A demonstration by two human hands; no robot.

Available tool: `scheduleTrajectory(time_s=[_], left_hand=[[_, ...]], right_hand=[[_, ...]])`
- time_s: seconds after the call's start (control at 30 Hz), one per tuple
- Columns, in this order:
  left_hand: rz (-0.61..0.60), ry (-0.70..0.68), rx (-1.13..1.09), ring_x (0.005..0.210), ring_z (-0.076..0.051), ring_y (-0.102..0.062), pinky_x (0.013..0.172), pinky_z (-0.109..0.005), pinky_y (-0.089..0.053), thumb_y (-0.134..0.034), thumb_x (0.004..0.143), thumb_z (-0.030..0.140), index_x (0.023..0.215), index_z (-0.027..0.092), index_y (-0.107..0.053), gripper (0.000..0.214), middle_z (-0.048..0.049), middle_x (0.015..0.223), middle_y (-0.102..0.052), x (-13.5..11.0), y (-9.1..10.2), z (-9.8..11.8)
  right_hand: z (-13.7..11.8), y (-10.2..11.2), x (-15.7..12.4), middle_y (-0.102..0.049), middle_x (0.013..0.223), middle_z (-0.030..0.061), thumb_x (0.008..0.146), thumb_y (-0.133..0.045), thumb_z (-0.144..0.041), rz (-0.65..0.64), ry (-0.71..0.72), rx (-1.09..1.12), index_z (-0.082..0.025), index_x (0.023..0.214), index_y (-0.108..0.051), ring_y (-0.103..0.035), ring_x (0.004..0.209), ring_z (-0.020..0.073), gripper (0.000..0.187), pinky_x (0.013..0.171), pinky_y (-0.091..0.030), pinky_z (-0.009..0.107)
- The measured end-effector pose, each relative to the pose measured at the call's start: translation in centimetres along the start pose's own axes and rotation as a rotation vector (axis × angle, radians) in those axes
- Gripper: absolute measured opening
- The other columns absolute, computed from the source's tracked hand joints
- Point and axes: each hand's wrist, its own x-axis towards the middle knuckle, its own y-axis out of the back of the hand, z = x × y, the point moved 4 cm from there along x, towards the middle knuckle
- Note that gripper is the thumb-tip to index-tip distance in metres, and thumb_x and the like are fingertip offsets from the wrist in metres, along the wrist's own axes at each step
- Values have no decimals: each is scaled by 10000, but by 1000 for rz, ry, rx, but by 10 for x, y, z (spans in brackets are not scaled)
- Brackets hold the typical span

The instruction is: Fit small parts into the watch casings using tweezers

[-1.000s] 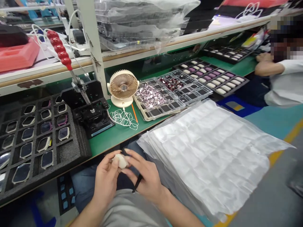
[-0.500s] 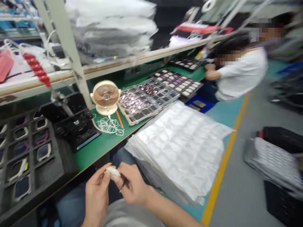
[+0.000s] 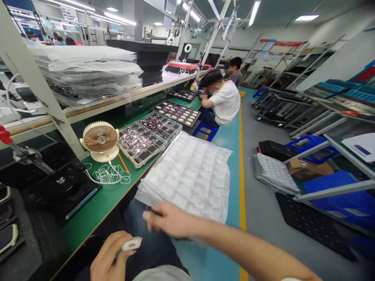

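My left hand [image 3: 113, 253], low in the view, pinches a small white rounded case [image 3: 131, 244] with a dull purple slot on its side. It looks like a watch case. My right hand [image 3: 165, 219] is up and to the right, apart from the case, its fingers curled round a slim dark tool [image 3: 154, 212] whose kind I cannot make out. Just beyond the right hand lies a stack of white padded sheets [image 3: 190, 175]. At the left, on the green bench, stands a black clamp fixture [image 3: 58, 183] with a metal lever.
A cream fan [image 3: 101, 140] stands on the bench beside tangled white loops [image 3: 108, 173]. Farther along are a clear tray [image 3: 140, 160] of small shiny parts and a black tray [image 3: 190, 121] of white and purple pieces. A person in white [image 3: 227, 101] sits beyond. A bench edge runs along my left.
My hands have parted: the left keeps the white case, while the right has moved away from it with the dark tool. The head view has swung up and to the right.
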Motion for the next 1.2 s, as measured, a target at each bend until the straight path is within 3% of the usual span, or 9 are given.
scheduleTrajectory(time_s=[0.1,0.17,0.27,0.37,0.5,0.63,0.83,1.03,1.2], left_hand=[[-15,53,51,885,-200,-762,831,-277,-594,-750,911,284,947,291,-831,89,-13,962,-804,11,3,4],[-1,46,63,906,-190,-760,836,-270,-590,-752,912,244,977,292,-828,111,-10,986,-805,20,4,10],[60,7,8,971,-190,-750,892,-290,-582,-767,903,198,1009,298,-813,153,-9,1038,-795,30,7,15],[84,22,24,994,-192,-748,901,-288,-586,-764,908,204,1039,297,-806,166,-17,1063,-788,27,12,12],[77,58,76,919,-184,-755,815,-253,-597,-758,920,264,1061,296,-814,156,-21,1011,-787,20,14,3],[81,18,92,895,-179,-757,811,-255,-596,-731,944,247,1116,292,-809,194,-25,993,-791,26,17,4],[242,79,135,949,-190,-724,877,-301,-573,-770,918,234,1054,269,-801,144,-32,1004,-772,26,40,-2],[302,27,133,966,-207,-731,863,-322,-584,-762,916,182,1155,274,-784,257,-49,1044,-772,18,49,9],[271,7,96,1008,-222,-740,908,-356,-597,-747,910,123,1076,273,-793,229,-44,1046,-770,20,50,14]], right_hand=[[-19,56,31,-652,651,9,996,-596,-569,221,69,-118,-148,790,-748,-542,584,126,493,566,-398,232],[-25,73,52,-664,680,17,986,-615,-580,278,84,-127,-144,786,-731,-540,614,135,493,582,-381,242],[-32,52,62,-706,725,33,990,-565,-690,128,148,-79,-151,828,-742,-589,664,152,590,635,-419,254],[-31,-2,44,-695,687,22,1003,-463,-782,-225,147,50,-163,893,-745,-586,620,141,689,632,-439,254],[-14,-39,34,-620,604,-3,973,-451,-839,-325,88,95,-170,792,-665,-525,550,119,725,563,-397,236],[-26,-31,58,-616,586,7,983,-425,-833,-309,88,-44,-168,771,-667,-541,546,135,739,561,-405,249],[-84,-20,103,-573,606,-14,1005,-506,-706,-157,345,-178,-172,755,-683,-519,582,141,616,590,-398,260],[-95,-43,79,-714,829,24,1019,-619,-422,-225,627,-228,-178,903,-723,-616,730,151,290,683,-456,254],[-87,-31,63,-651,780,15,1031,-603,-514,-222,549,-113,-174,895,-712,-567,691,148,382,651,-454,263]])
